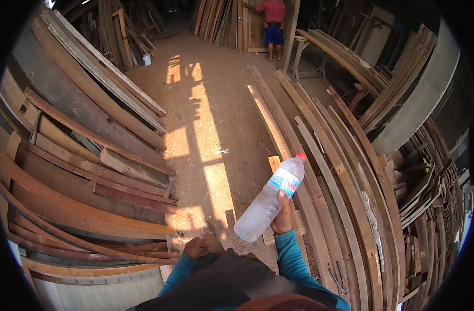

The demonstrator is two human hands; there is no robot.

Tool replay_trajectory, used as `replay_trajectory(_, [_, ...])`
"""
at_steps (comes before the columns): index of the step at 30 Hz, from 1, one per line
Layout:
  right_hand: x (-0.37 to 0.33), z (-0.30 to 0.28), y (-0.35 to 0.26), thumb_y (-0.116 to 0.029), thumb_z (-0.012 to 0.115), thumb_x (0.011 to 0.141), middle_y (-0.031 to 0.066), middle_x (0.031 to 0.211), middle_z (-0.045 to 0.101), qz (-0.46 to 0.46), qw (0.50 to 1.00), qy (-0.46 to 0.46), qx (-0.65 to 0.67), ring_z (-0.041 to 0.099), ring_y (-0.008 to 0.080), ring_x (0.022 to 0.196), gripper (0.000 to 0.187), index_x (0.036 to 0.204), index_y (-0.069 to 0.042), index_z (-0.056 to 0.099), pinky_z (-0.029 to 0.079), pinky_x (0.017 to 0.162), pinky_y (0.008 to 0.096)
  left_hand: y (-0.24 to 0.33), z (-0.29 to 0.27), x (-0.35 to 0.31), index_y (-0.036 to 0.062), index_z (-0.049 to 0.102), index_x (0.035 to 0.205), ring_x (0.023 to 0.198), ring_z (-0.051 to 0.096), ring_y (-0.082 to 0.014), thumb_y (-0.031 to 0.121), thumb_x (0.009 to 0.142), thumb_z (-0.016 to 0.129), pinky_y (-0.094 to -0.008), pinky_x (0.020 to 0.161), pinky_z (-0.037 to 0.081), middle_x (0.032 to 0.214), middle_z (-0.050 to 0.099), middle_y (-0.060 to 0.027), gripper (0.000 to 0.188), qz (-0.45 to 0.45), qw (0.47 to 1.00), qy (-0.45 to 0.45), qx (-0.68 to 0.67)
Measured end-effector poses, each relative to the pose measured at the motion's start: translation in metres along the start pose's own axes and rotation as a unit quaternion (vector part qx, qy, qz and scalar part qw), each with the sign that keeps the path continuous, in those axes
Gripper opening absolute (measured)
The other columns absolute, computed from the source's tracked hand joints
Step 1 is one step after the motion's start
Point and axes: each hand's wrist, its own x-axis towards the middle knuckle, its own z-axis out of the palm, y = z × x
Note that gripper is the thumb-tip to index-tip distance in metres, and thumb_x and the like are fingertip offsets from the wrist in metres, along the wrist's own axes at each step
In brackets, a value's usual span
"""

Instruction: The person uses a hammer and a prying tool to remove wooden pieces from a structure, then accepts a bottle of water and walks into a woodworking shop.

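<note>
A large clear plastic bottle with a red cap and a blue-and-white label is tilted in front of me, its cap end up toward the far right. My right hand grips it around the middle, the thumb lying on the side near the label. The bottle looks frosty or cloudy, so how full it is cannot be told. Low on the left, my left hand hangs near my body with its fingers curled in. Nothing shows in that hand.
Long wooden planks line the right side, and stacked boards line the left. Between them runs a dirt floor with sunlit patches. Pliers lie low right. Farther off are a white bucket and a person by a wooden door.
</note>
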Motion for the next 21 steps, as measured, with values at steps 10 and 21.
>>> replay_trajectory(10, [0.134,0.148,0.008,-0.045,0.067,0.087,0.0133,0.112,0.066,-0.189,0.976,0.002,-0.107,0.067,0.0258,0.1,0.067,0.134,-0.001,0.049,0.056,0.086,0.0406,0.192,-0.113,0.135,0.001,0.054,0.126,0.092,0.066,-0.0221,0.044,0.103,0.048,-0.0343,0.075,0.058,0.104,0.067,-0.0136,0.049,0.092,0.993,-0.009,0.079])
replay_trajectory(21, [0.231,0.289,-0.077,-0.071,0.067,0.07,0.0289,0.129,0.052,-0.632,0.765,-0.122,0.013,0.057,0.0419,0.119,0.105,0.137,0.007,0.044,0.054,0.1,0.0516,0.392,-0.084,0.273,-0.0014,0.058,0.117,0.084,0.065,-0.0173,0.034,0.097,0.063,-0.0322,0.075,0.055,0.1,0.069,-0.0122,0.041,0.154,0.969,-0.086,0.172])
